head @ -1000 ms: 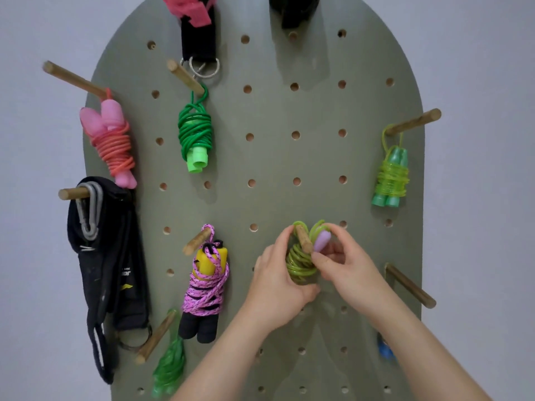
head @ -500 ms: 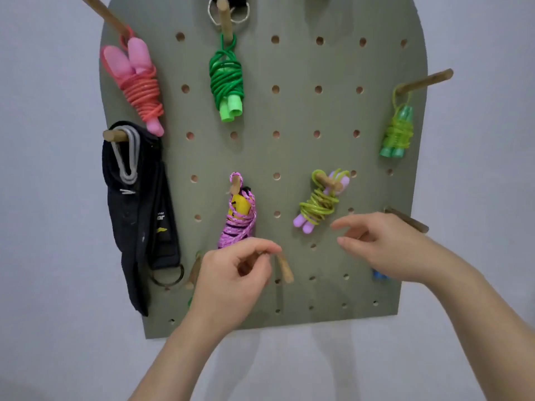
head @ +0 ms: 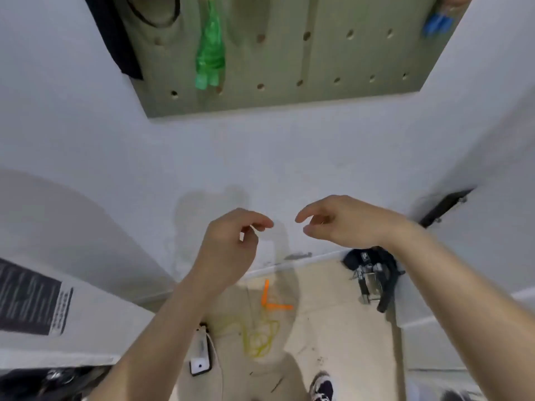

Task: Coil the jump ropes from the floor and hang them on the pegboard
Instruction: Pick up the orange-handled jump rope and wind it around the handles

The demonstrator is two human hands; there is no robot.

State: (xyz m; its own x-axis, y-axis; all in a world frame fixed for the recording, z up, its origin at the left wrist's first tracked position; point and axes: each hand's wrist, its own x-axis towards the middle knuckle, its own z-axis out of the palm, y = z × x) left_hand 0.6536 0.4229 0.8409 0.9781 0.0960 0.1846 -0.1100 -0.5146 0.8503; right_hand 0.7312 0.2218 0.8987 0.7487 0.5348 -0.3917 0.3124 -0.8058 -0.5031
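Note:
A loose yellow jump rope (head: 259, 334) with orange handles (head: 270, 299) lies tangled on the beige floor below my hands. My left hand (head: 231, 244) and my right hand (head: 338, 221) hang in front of the white wall, fingers loosely curled, both holding nothing. Only the bottom edge of the grey-green pegboard (head: 289, 96) shows at the top. A coiled green rope (head: 210, 53) hangs on it, and a blue rope (head: 437, 23) shows at its right edge.
A black clamp-like object with metal parts (head: 373, 279) lies on the floor by the right wall. A small white device with a cable (head: 201, 360) sits at the lower left. A shoe (head: 321, 387) shows at the bottom. Black straps (head: 115, 33) hang at the pegboard's left.
The view has dropped from the pegboard to the floor. Both hands came down off the hung yellow-green rope and are empty.

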